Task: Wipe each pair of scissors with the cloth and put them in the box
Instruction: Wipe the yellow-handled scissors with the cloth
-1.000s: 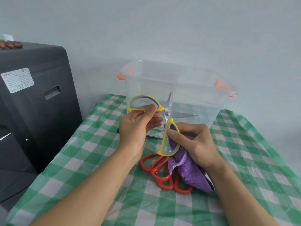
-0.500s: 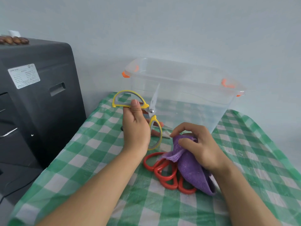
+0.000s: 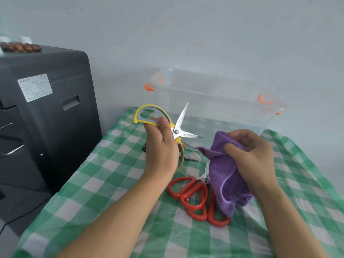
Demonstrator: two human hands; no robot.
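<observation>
Now, nearest us red scissors [image 3: 197, 198] wait on the desk [image 3: 111, 183], right hand [image 3: 255, 157] clutches the purple cloth [image 3: 223, 175], left hand [image 3: 161, 151] grips yellow scissors [image 3: 175, 131] splayed open before the box [image 3: 214, 101] — exposed blades could nick fingers.

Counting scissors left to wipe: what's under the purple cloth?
Under the purple cloth lie red-handled scissors on the checked tablecloth: handle loops show, blades mostly covered. Whether it hides any more scissors cannot be seen. The right hand holds the cloth.
</observation>
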